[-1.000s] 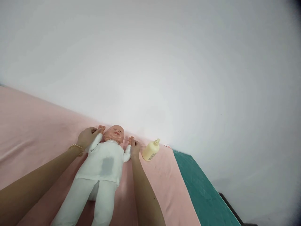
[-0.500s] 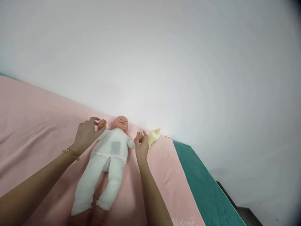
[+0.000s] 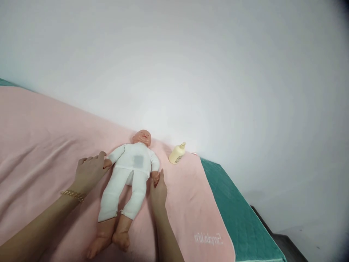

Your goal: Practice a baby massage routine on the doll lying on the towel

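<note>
A baby doll [image 3: 131, 163] in a white top and white trousers lies on its back on a pink blanket [image 3: 188, 203]. Its bare feet point toward me and its head rests near the wall. My left hand [image 3: 89, 171], with a gold bracelet at the wrist, is closed on the doll's hand on the left of the view. The doll's other hand is between the thumb and fingers of my right hand [image 3: 159, 189]. Both doll arms stretch down along its sides. Beyond my right hand a pale yellow pump bottle [image 3: 177, 153] stands on the blanket.
A white wall [image 3: 174, 65] rises along the far side. Green fabric [image 3: 237, 207] shows under the blanket at the right. Past its edge, at lower right, is a dark brown piece of furniture [image 3: 289, 247].
Both my hands have moved down toward me, drawing the doll's arms from raised beside the head to low at its sides. The view has shifted, so the doll's feet now show.
</note>
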Demonstrator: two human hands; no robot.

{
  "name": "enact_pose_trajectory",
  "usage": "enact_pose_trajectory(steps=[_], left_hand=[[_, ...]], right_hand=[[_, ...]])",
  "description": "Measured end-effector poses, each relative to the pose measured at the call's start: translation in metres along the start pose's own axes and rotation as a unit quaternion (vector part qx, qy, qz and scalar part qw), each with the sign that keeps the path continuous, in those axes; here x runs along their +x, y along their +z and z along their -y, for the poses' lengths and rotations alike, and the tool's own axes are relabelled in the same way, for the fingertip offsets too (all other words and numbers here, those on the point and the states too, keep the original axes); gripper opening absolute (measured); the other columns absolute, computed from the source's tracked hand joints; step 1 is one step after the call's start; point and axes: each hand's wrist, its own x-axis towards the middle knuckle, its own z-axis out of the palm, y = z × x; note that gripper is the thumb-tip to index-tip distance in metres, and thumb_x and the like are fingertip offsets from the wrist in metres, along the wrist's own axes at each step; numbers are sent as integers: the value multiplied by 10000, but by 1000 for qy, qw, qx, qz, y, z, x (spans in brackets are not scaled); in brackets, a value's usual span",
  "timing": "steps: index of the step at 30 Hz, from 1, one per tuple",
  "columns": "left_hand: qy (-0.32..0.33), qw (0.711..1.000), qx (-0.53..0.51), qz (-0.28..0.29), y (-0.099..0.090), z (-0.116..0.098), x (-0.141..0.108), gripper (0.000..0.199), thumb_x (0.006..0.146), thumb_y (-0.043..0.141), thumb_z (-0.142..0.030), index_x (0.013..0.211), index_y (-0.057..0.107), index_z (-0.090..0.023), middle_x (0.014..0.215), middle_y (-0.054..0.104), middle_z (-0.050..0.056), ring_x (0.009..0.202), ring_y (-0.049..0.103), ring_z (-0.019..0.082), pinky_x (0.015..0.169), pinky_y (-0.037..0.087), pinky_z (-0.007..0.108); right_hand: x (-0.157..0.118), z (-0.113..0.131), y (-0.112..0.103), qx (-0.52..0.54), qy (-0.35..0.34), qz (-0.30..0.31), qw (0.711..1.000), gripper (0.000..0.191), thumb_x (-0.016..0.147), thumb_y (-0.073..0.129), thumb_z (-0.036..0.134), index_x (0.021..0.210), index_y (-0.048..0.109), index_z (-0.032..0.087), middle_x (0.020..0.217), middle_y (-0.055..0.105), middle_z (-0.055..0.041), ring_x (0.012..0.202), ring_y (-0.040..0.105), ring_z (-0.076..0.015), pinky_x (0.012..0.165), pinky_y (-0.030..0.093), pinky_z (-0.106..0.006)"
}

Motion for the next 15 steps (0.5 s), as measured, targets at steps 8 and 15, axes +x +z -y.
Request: enact_pose_trajectory(steps=[8, 15], left_hand=[[6, 1000, -24, 14, 8, 8, 2, 404, 888, 328, -330, 1146, 563, -129, 756, 717, 123, 831, 695, 341, 860, 403, 440], [-30, 985, -164, -43, -15, 6, 31, 486, 829, 468, -431, 1239, 559, -184, 950, 730, 114, 944, 678, 345, 883, 451, 447]], right_hand=[[2, -15, 9, 74, -18, -27, 997, 620, 850, 582, 339, 1436, 529, 143, 1415, 596, -185, 1292, 578, -364, 1036, 467, -493], [23, 11, -6, 221, 44, -55, 973, 601, 899, 541, 443, 1424, 474, 158, 1281, 685, -174, 1131, 684, -305, 891, 543, -401]])
